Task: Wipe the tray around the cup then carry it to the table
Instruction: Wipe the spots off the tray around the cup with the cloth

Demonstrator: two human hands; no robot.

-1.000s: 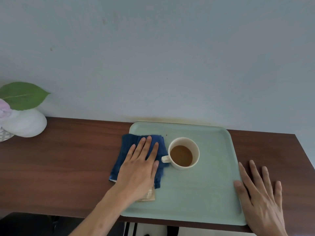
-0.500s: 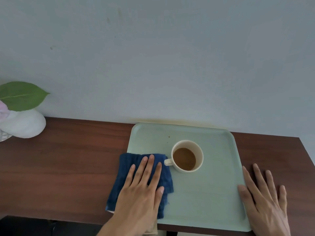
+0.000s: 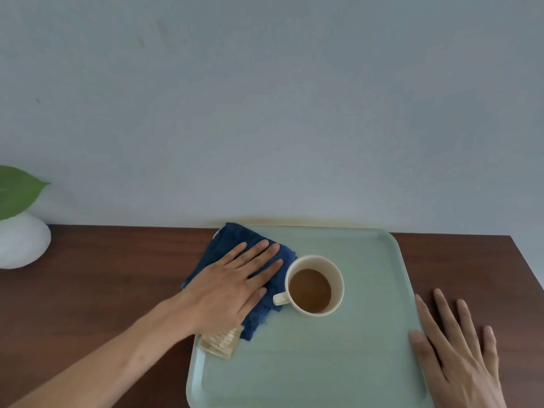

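Note:
A pale green tray [image 3: 347, 363] lies on a dark wooden counter [image 3: 97, 278] against the wall. On the tray stands a cream cup [image 3: 314, 285] of brown coffee, handle pointing left. My left hand [image 3: 232, 285] presses flat, fingers straight, on a folded dark blue cloth [image 3: 235, 240] over the tray's far left part, just left of the cup. A beige tag of the cloth [image 3: 219, 344] sticks out under my wrist. My right hand [image 3: 459, 354] rests flat on the counter, its thumb against the tray's right rim.
A white rounded vase [image 3: 22, 242] with a green leaf [image 3: 16, 191] stands at the counter's far left. The wall runs directly behind the tray. The counter's right end [image 3: 524, 260] lies just past my right hand.
My left hand has slid the cloth from the tray's near left part up to its far left corner. The right hand stays beside the tray's right rim.

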